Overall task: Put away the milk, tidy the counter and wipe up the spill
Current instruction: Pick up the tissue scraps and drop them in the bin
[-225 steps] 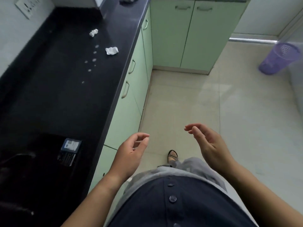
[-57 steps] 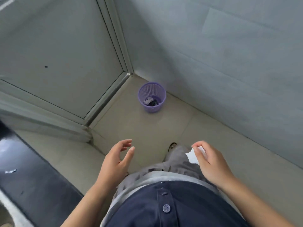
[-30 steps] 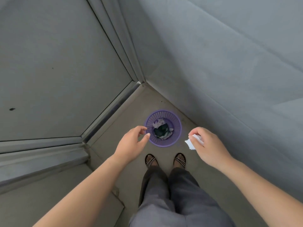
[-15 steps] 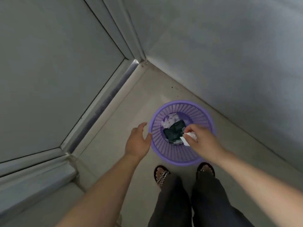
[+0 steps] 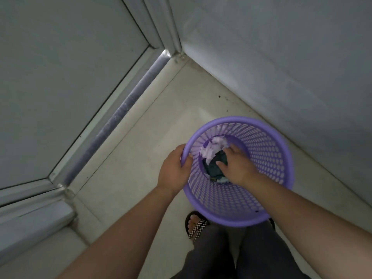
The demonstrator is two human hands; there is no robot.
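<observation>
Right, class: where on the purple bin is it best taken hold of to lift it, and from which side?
Take the bin by its thick solid rim, fingers hooked over it, from the left or near side. The holed wall slopes and offers little hold, and the room's wall crowds the far right. The left hand grips it there.

Dim, flat grey throughout, brightest along the door track [image 5: 138, 87]. Slightly smeared at the basket rim [image 5: 237, 119]. Bowed near the edges, soft in the lower corners.
</observation>
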